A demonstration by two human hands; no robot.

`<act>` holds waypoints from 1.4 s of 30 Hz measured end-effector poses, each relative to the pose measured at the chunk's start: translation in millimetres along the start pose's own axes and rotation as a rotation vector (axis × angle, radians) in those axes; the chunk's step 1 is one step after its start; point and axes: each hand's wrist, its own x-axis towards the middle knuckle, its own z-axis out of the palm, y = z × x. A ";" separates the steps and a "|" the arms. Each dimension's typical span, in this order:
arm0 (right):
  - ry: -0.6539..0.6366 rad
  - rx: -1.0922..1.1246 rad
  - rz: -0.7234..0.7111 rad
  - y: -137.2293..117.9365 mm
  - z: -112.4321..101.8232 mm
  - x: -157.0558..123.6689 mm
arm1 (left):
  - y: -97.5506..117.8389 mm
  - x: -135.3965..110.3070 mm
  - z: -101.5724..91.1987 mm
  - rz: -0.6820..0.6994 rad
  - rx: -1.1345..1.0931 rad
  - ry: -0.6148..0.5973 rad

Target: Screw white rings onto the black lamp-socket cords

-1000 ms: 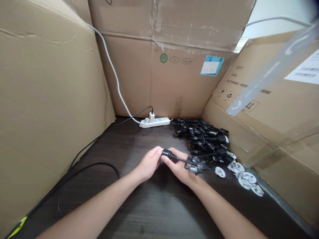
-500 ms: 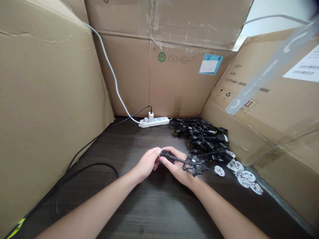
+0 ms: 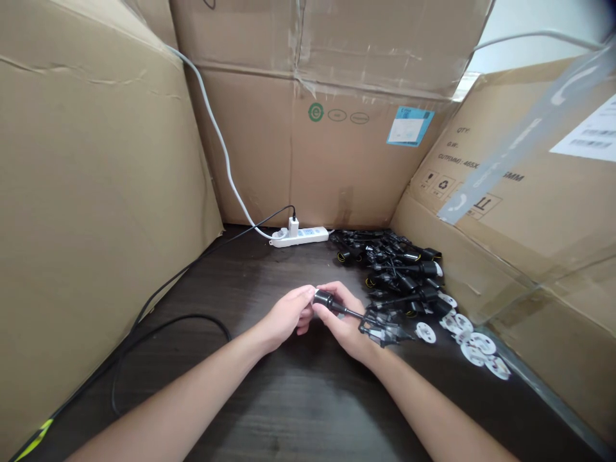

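2 hands [image 3: 344, 324] clamp a black lamp socket [image 3: 325, 299], long axis pointing right, slightly downward.

Storeroom or packing corner, warehouse type. Corrugated cartons [image 3: 106, 192] wall off the space ahead of and beside the left hand [image 3: 286, 317] and right hand [image 3: 344, 321]. Shipping label [image 3: 584, 138], far right. White power strip [image 3: 301, 237], ahead. Dark wood-grain bench [image 3: 308, 410], beneath.

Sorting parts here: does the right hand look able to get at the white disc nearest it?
Probably yes, once it lets go: the right hand is on the black lamp socket, shared with the left hand, and only that socket's cage end lies between it and the white disc.
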 end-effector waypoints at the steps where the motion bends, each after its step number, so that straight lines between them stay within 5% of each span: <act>1: -0.009 -0.015 -0.006 -0.9 -0.7 -0.1 | 0.0 0.0 -0.4 -0.004 0.006 -0.002; 14: 0.008 -0.094 -0.077 -6.1 -1.5 -0.1 | -2.0 0.6 0.5 0.010 0.020 0.038; 23: 0.115 0.115 -0.003 17.5 4.5 2.5 | 1.3 -1.2 6.3 0.060 0.018 0.093; 30: 0.121 0.202 0.057 12.7 5.2 2.7 | 1.7 -1.4 8.3 0.204 0.145 0.169; 42: 0.079 0.149 0.008 15.7 4.1 -0.2 | 0.8 -1.4 7.5 0.173 0.148 0.121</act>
